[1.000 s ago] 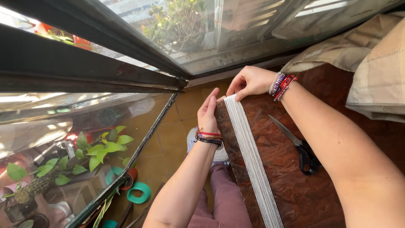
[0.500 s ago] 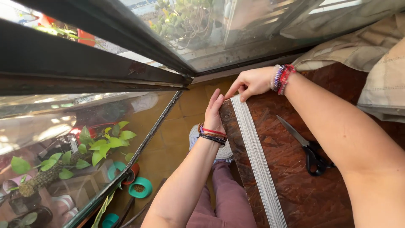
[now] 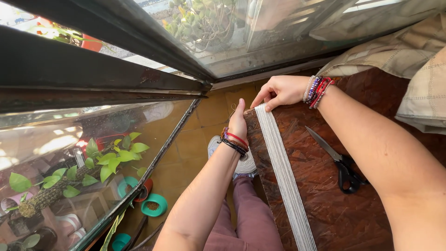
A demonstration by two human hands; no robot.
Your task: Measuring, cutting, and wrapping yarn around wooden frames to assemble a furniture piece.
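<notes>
A band of many white threads runs lengthwise along a dark brown wooden board that lies across my lap. My left hand presses flat against the board's left edge near its far end, fingers closed together and upright. My right hand pinches the far end of the thread band at the board's top corner. Both wrists wear bead and cord bracelets.
Black-handled scissors lie on the board right of the threads. A beige checked cloth hangs at upper right. A glass tank with green leaves stands at left, green dishes on the tiled floor, and a window ahead.
The view shifted slightly; both hands stayed at the board's far end, the left hand sliding a little closer to the thread end.
</notes>
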